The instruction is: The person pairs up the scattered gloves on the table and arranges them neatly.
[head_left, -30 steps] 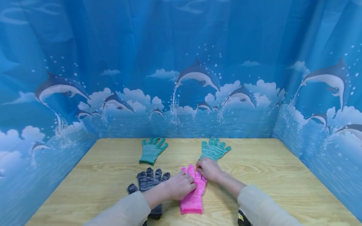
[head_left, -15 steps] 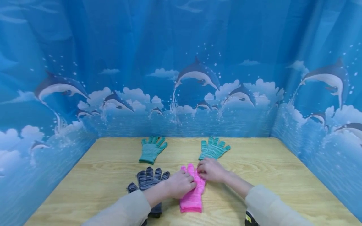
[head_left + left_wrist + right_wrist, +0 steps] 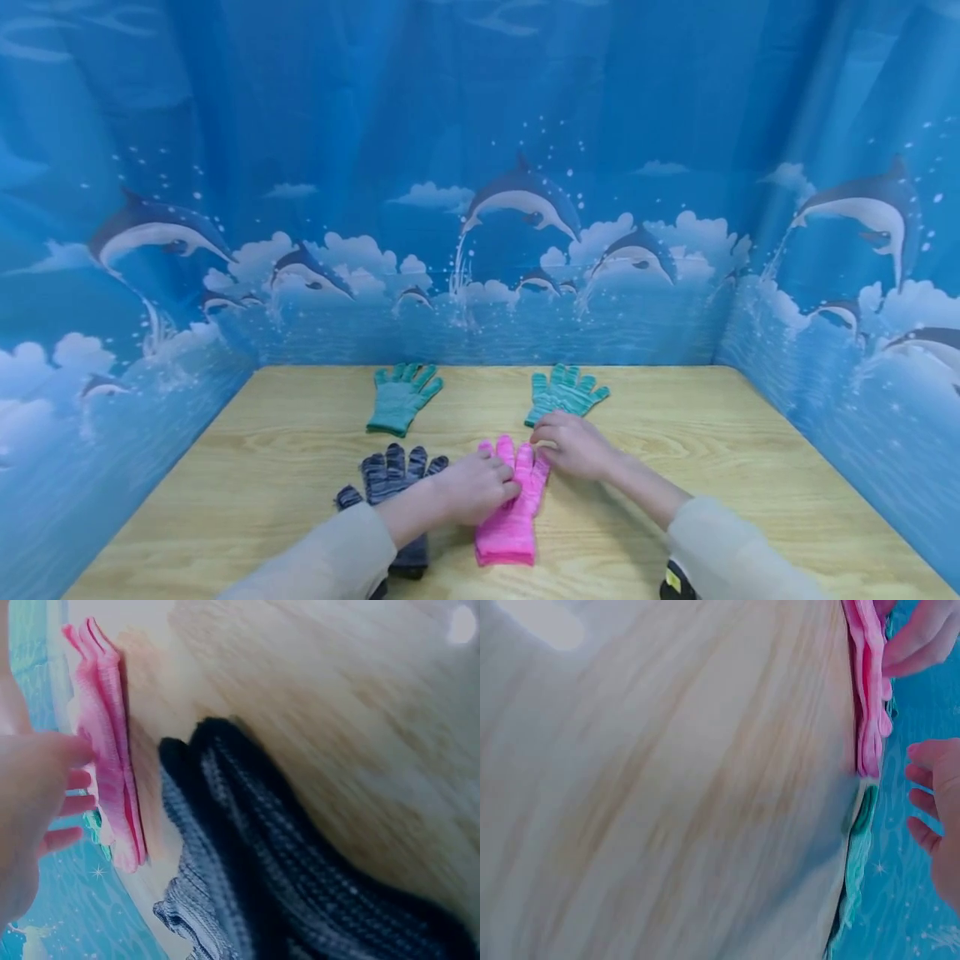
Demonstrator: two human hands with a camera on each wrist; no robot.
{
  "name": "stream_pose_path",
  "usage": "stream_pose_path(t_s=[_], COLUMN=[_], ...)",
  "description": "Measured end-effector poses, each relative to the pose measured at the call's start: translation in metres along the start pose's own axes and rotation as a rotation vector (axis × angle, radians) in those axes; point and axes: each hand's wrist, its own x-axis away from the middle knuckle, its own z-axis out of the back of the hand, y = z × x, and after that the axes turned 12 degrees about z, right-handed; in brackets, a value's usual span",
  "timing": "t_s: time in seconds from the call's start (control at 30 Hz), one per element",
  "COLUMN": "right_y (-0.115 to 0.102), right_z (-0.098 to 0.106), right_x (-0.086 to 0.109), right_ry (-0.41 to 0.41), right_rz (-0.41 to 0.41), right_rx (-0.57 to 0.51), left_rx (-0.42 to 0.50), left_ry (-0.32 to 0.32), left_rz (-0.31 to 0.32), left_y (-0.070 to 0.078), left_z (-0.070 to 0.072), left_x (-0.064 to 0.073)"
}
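Loosely spread, the left grip [image 3: 476, 487] is resting on the pink glove [image 3: 510, 537], coming across its palm from the left side; the left-wrist view is showing relaxed, separated fingers, touching the knit rather than visibly pinching any of it. Just beside the pink glove's rightmost finger, near the tip, the right grip [image 3: 573, 446] is hovering with softly bent fingers, and the right-wrist view is showing a gap between them and the knit, so it is holding nothing. On the counter [image 3: 600, 546], the pink glove is lying with its long axis running away from the person, cuff at the near end, fingers pointing to the far edge and leaning slightly right. From the right grip, it is lying leftward and toward the person; from the left grip, it is lying underneath and a little to the right. At its palm the left grip is being the nearer one, at its rightmost fingertip the right. Left of the pink glove, a dark grey glove [image 3: 393, 482] is lying partly beneath the left forearm [image 3: 408, 515]. Beyond the pink glove, one green glove [image 3: 400, 402] is lying farther left and another green glove [image 3: 566, 396] slightly right.
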Motion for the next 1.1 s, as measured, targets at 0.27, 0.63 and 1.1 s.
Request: stream_pose_path(t_s=[0.27,0.63,1.1], right_y=[-0.005,-0.012,-0.01], right_z=[0.006,0.0,-0.005], right_x=[0.01,0.009,0.009], right_ry=[-0.111,-0.135,0.024], right_rz=[0.1,0.139,0.18], right_rx=[0.022,0.033,0.128], left_rx=[-0.011,0.069,0.142], left_ry=[0.168,0.074,0.019], left_rz=[-0.124,-0.104,-0.059], left_y=[0.004,0.008,0.006], left_z=[-0.006,-0.008,-0.008], left_x=[0.005,0.008,0.008])
